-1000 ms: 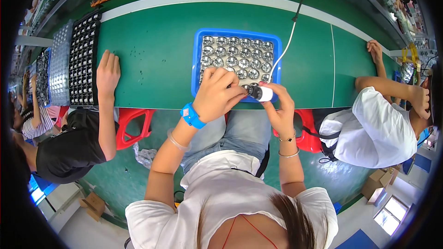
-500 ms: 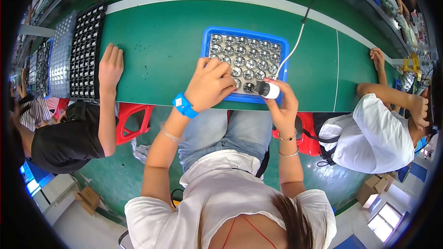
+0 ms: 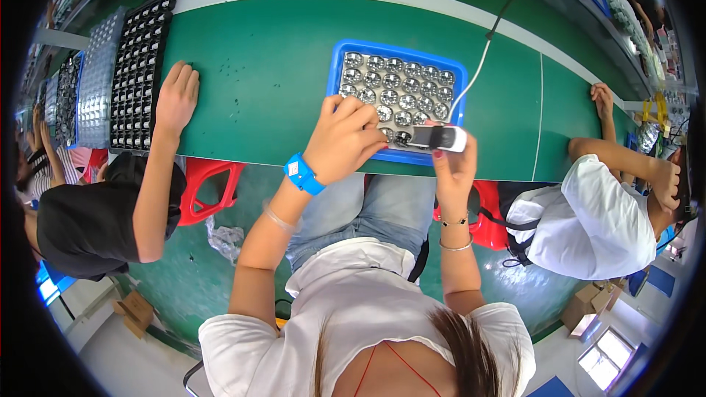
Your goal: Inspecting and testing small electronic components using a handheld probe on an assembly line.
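Note:
A blue tray (image 3: pixel 401 48) on the bench holds rows of round, shiny silver reflector-like cups (image 3: pixel 390 81) in a pale insert. My right hand (image 3: pixel 457 165) grips a corded black-and-white handheld tool (image 3: pixel 447 139) at the tray's near right corner. Its grey front end points left, toward a darker cup (image 3: pixel 402 138) in the nearest row. Over the tray's near left corner is my left hand (image 3: pixel 340 136), fingers curled and thumb tip close to the front-row cups. Whatever those fingers pinch, if anything, is hidden.
A pale cable (image 3: pixel 474 77) runs from the tool up past the tray's right side. Black trays of small parts (image 3: pixel 140 73) stand at left, beside a co-worker's forearm (image 3: pixel 173 106). Tiny dark bits (image 3: pixel 235 92) lie on the green bench. Another person (image 3: pixel 588 213) sits at right.
The tool has swung to lie more level, with its front end pointing left. The tray appears slightly further right in the picture. My left hand stays at the near left corner.

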Action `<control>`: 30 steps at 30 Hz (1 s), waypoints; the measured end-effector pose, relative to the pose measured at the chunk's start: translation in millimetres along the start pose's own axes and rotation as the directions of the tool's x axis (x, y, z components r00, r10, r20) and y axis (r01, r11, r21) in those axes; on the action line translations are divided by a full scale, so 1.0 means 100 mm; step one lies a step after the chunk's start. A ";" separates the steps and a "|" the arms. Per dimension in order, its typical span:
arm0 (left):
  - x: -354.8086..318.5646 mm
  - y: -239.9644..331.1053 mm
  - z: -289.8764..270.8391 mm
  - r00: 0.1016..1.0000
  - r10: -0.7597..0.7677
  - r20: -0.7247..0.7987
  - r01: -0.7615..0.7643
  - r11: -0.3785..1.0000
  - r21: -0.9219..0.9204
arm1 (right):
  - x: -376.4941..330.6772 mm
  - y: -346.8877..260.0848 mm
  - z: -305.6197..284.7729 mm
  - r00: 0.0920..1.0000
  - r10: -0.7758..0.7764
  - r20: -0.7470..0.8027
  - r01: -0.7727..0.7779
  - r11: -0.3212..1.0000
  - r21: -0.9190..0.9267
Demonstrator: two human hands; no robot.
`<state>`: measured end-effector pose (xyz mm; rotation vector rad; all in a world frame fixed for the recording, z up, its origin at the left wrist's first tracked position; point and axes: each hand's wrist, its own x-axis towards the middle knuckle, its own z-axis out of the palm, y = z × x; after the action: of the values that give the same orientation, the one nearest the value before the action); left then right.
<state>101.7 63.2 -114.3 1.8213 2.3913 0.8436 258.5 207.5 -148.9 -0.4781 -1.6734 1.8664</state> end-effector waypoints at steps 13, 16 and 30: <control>-0.18 -0.07 -0.14 0.997 -0.065 -0.048 0.065 0.998 -0.003 | 0.14 -0.10 0.11 0.945 -0.035 0.326 0.169 0.904 -0.392; -0.15 0.00 -0.15 0.992 -0.046 -0.116 0.042 0.998 -0.041 | 0.14 -0.14 0.19 0.941 -0.059 0.333 0.198 0.896 -0.399; -0.15 0.01 -0.20 0.995 -0.036 -0.098 0.040 0.998 0.045 | 0.17 -0.18 0.17 0.940 -0.091 0.328 0.220 0.899 -0.380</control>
<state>100.6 41.8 -101.3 1.7847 2.5166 0.8998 238.3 205.9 -126.6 -0.2116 -2.2602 1.5227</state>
